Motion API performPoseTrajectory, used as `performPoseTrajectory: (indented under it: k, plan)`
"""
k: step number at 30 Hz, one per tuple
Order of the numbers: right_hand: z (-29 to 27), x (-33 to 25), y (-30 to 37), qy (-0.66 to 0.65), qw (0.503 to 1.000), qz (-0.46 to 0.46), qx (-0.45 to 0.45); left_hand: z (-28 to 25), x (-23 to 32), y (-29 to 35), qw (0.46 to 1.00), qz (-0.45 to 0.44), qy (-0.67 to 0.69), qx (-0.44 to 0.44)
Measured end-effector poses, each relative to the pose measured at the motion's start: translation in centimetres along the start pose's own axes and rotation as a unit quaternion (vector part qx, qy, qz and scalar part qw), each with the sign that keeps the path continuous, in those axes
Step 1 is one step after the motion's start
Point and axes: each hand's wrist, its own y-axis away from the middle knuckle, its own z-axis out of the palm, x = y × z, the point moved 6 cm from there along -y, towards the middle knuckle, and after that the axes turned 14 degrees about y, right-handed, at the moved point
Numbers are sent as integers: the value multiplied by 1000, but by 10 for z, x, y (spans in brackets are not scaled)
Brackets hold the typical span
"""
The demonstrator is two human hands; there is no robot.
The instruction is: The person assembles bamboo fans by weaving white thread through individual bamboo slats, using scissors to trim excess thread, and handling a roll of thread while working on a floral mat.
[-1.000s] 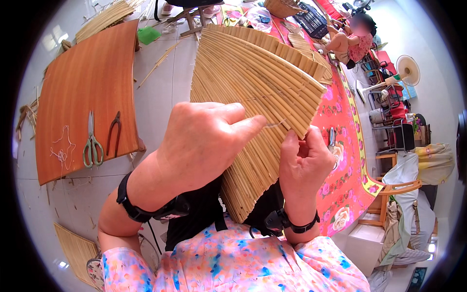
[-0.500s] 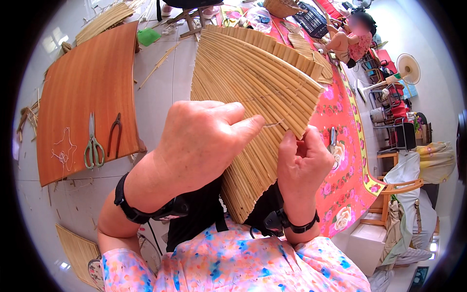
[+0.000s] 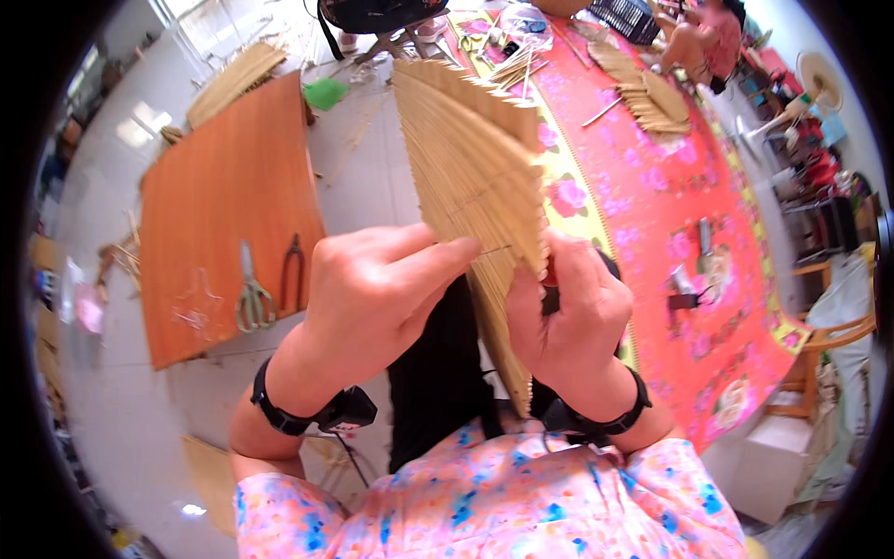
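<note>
A curved panel of slender, straw-coloured reed strips (image 3: 466, 163), stitched side by side, stands tilted over my lap. Its right border is jagged, and lines of stitching cross the strips. My right hand (image 3: 579, 312) grips that border, thumb on the near face and the other fingers behind it, partly hidden. Against the panel's near face, my left hand (image 3: 377, 298) is closed in a pinch at the end of a thin, dark strand (image 3: 497, 250); whether it is a needle or taut thread is unclear.
An orange-brown board (image 3: 219, 177) on the left bears green-handled scissors (image 3: 253, 303), dark pliers (image 3: 292, 270) and loose white thread (image 3: 197, 303). A red floral mat (image 3: 643, 242) spreads to the right, with more reed pieces (image 3: 652, 98) on it. Another person (image 3: 703, 47) sits at the far right.
The panel has turned more edge-on, its right border swinging leftward. My left hand has lowered slightly, still pinching the strand; my right hand keeps its grip. The whole view has shifted.
</note>
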Motion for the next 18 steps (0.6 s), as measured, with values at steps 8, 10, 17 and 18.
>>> performPoseTrajectory:
  k: [8,10,17,18]
  plan:
    - [27,-28,33,-249,968,-28,-26,-40,-6,57,994,-109,-12,-27]
    - [30,-30,36,-282,958,-38,-26,-44,-4,62,992,-126,-15,-24]
    - [42,-31,44,-308,951,-34,-6,-50,-1,73,977,-195,-56,-62]
    - [44,-31,45,-313,949,-32,-5,-51,-1,75,975,-199,-71,-74]
